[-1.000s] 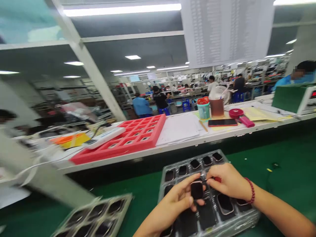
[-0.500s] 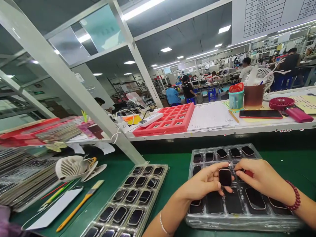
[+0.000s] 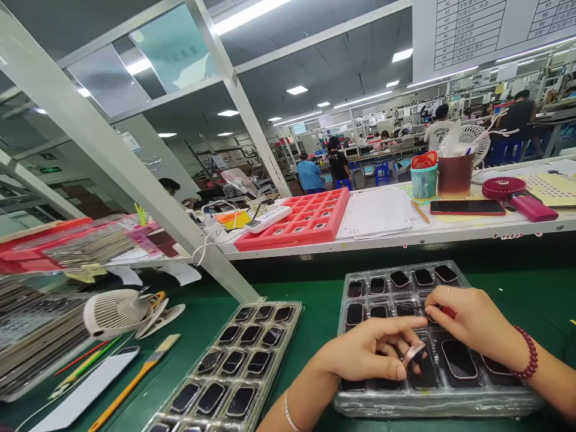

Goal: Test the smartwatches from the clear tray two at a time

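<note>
Left hand [image 3: 362, 354] has dropped lower than in the earlier frame, fingers curled around a smartwatch body [image 3: 414, 354], which is grasped and now tilted on edge instead of held flat, screen side up. It sits just above a compartment of the clear plastic blister tray [image 3: 432, 407] beneath both hands. Right hand [image 3: 470, 321] is in about the same spot, fingers bunched at a small red piece [image 3: 448, 312]; can't tell if it's actually gripped. Dark watch bodies [image 3: 458, 359] fill the other tray compartments. Second blister tray [image 3: 234, 366], also loaded with watch bodies, lies to the left on the green mat [image 3: 315, 303], near a white desk fan [image 3: 114, 312] and a yellow-handled brush [image 3: 135, 378]. Farther on, the white-edged upper worktop [image 3: 382, 240] holds a red foam tray [image 3: 292, 222], papers [image 3: 375, 216], a phone [image 3: 467, 207] and a brown cup [image 3: 455, 176]. Co-workers [image 3: 337, 165] sit well beyond. View has shifted only slightly.
</note>
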Demonstrator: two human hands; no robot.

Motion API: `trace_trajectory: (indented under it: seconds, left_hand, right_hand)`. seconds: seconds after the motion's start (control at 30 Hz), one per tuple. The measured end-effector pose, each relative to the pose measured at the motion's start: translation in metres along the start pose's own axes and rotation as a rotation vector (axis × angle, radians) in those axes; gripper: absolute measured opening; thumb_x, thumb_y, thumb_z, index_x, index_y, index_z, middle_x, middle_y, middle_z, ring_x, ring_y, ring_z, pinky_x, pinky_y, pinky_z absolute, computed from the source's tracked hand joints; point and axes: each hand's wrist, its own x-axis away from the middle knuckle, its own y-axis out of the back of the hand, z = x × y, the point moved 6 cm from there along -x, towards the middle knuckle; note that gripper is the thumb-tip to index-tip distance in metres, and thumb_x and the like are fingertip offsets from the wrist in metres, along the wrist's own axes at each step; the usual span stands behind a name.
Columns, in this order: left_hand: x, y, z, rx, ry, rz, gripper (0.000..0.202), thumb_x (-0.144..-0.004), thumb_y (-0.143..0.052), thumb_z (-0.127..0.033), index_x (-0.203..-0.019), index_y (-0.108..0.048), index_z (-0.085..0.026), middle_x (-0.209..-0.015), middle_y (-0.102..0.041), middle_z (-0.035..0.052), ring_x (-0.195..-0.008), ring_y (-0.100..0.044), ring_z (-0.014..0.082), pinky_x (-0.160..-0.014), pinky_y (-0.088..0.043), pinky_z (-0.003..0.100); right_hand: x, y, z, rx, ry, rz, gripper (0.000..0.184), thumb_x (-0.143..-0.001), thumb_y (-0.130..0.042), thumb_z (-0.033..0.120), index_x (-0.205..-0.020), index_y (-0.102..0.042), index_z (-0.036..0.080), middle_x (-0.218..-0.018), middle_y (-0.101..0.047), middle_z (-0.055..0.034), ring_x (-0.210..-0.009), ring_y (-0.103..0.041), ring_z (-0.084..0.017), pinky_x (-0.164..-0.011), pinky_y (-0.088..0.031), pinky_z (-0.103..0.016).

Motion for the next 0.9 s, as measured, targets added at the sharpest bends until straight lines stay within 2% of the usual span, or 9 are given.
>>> trace_trajectory:
  seconds: [0.07,0.13,0.2,0.33,0.47,0.6,0.67,0.77,0.9]
  left_hand:
    - [0.000,0.005,-0.003,-0.048,-0.034,-0.143,0.073,-0.068,-0.080,-0.028,-0.133,-0.049,-0.028,-0.106,-0.058,0.0066,-0.094,-0.062,0.0183,-0.069,-0.049,0.022]
    - [0.001,0.011,-0.009,-0.156,-0.065,-0.294,0.061,-0.066,-0.079,-0.020,-0.122,-0.055,-0.023,-0.105,-0.058,0.0069,-0.092,-0.060,0.0172,-0.068,-0.048,0.022]
    - [0.002,0.013,-0.014,-0.262,-0.084,-0.365,0.046,-0.067,-0.077,-0.017,-0.110,-0.060,-0.018,-0.106,-0.058,0.0083,-0.088,-0.058,0.0164,-0.066,-0.048,0.022]
    - [0.001,0.011,-0.017,-0.305,-0.103,-0.345,0.044,-0.070,-0.075,-0.019,-0.111,-0.060,-0.016,-0.108,-0.063,0.0107,-0.087,-0.059,0.0175,-0.069,-0.046,0.025]
    - [0.003,0.013,-0.013,-0.166,-0.131,-0.349,0.062,-0.073,-0.075,-0.023,-0.129,-0.049,-0.019,-0.114,-0.062,0.0125,-0.104,-0.058,0.0223,-0.077,-0.045,0.027]
    - [0.002,0.014,-0.008,-0.011,-0.128,-0.318,0.059,-0.077,-0.074,-0.032,-0.130,-0.050,-0.021,-0.114,-0.062,0.0116,-0.106,-0.059,0.0225,-0.089,-0.044,0.033]
    - [0.000,0.015,-0.006,0.046,-0.123,-0.318,0.055,-0.078,-0.073,-0.034,-0.127,-0.053,-0.022,-0.111,-0.062,0.0101,-0.103,-0.061,0.0218,-0.086,-0.046,0.032]
    - [-0.004,0.015,-0.003,0.113,-0.096,-0.289,0.051,-0.082,-0.068,-0.038,-0.127,-0.053,-0.022,-0.102,-0.064,0.0088,-0.095,-0.066,0.0214,-0.073,-0.048,0.027]
    - [-0.006,0.014,0.000,0.147,-0.073,-0.244,0.052,-0.085,-0.064,-0.040,-0.132,-0.050,-0.023,-0.106,-0.067,0.0116,-0.091,-0.070,0.0227,-0.067,-0.050,0.025]
  right_hand:
    - [-0.001,0.003,-0.003,-0.025,-0.018,-0.044,0.020,-0.092,-0.047,0.028,-0.081,-0.063,0.022,-0.073,-0.068,0.0002,-0.060,-0.062,-0.016,-0.057,-0.043,-0.028]
    - [0.000,0.008,-0.005,-0.077,-0.028,-0.102,0.019,-0.093,-0.048,0.029,-0.084,-0.063,0.023,-0.076,-0.070,-0.0003,-0.062,-0.063,-0.016,-0.059,-0.046,-0.027]
    - [0.000,0.013,-0.007,-0.132,-0.039,-0.163,0.018,-0.092,-0.049,0.030,-0.085,-0.064,0.023,-0.078,-0.071,-0.0008,-0.063,-0.064,-0.016,-0.059,-0.048,-0.027]
    - [0.002,0.017,-0.004,-0.207,0.001,-0.213,0.016,-0.093,-0.050,0.029,-0.087,-0.064,0.022,-0.079,-0.070,-0.0017,-0.065,-0.064,-0.016,-0.057,-0.048,-0.025]
    - [0.001,0.011,0.007,-0.203,0.162,-0.094,0.015,-0.093,-0.050,0.026,-0.088,-0.064,0.022,-0.078,-0.068,-0.0019,-0.066,-0.063,-0.015,-0.060,-0.048,-0.025]
    - [0.000,0.007,0.009,-0.168,0.199,-0.040,0.015,-0.094,-0.049,0.023,-0.090,-0.064,0.021,-0.079,-0.068,-0.0022,-0.066,-0.064,-0.014,-0.061,-0.048,-0.025]
    - [-0.001,0.007,0.008,-0.177,0.176,-0.045,0.015,-0.094,-0.049,0.023,-0.091,-0.063,0.021,-0.080,-0.068,-0.0023,-0.066,-0.064,-0.014,-0.060,-0.048,-0.024]
    - [-0.001,0.005,0.005,-0.167,0.129,-0.027,0.014,-0.093,-0.049,0.023,-0.092,-0.063,0.022,-0.081,-0.069,-0.0021,-0.064,-0.063,-0.014,-0.057,-0.047,-0.024]
    - [-0.001,0.000,0.003,-0.135,0.084,0.023,0.015,-0.093,-0.048,0.023,-0.092,-0.063,0.023,-0.080,-0.069,-0.0012,-0.063,-0.062,-0.014,-0.058,-0.046,-0.025]
